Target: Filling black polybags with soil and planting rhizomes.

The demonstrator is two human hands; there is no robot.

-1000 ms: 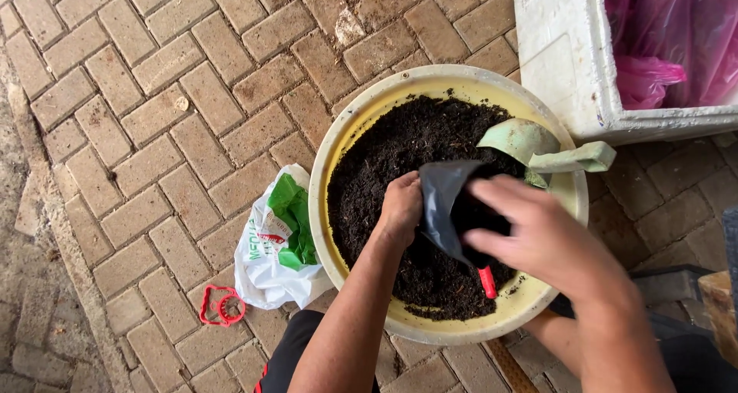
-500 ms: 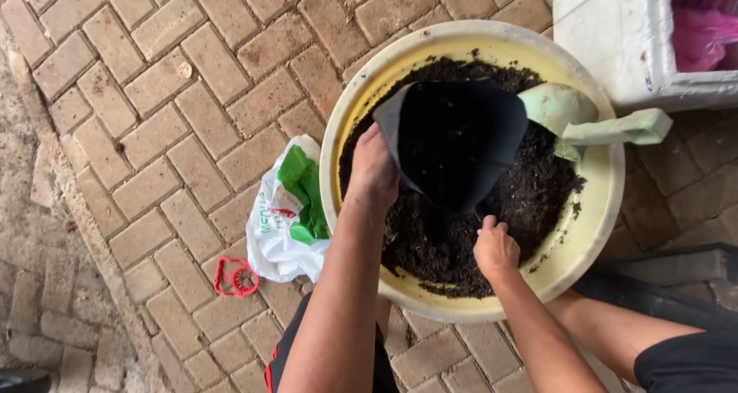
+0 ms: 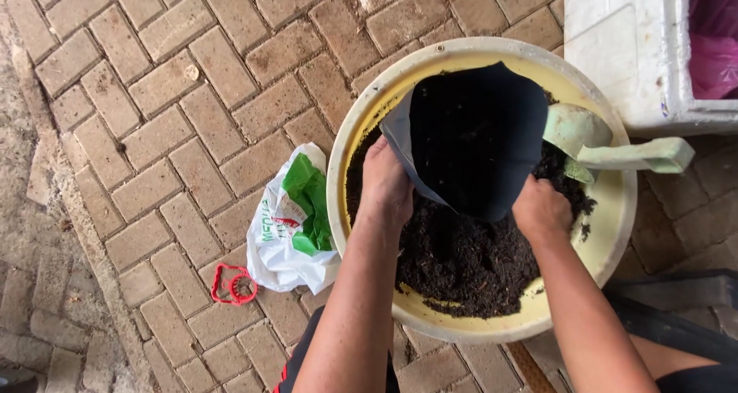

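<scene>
Black bag [image 3: 477, 143]: soft, mouth held wide open, dark inside; it sat over the soil in the basin, between the two hands.
Left hand [image 3: 387, 185]: fingers closed on the bag's left edge, thumb side up.
Right hand [image 3: 542, 208]: fingers curled around the bag's lower right edge.
Basin [image 3: 607, 247]: round, yellow, on the brick paving [image 3: 154, 93], partly filled with dark soil [image 3: 469, 262].
Scoop [image 3: 607, 139]: pale green, resting on the basin's right rim, just beside the bag.
Plastic bag [image 3: 288, 224]: white and green, crumpled, touching the basin's left side.
Red clip [image 3: 233, 284]: on the bricks near the plastic bag.
White box [image 3: 623, 55]: at upper right, pink plastic inside.
</scene>
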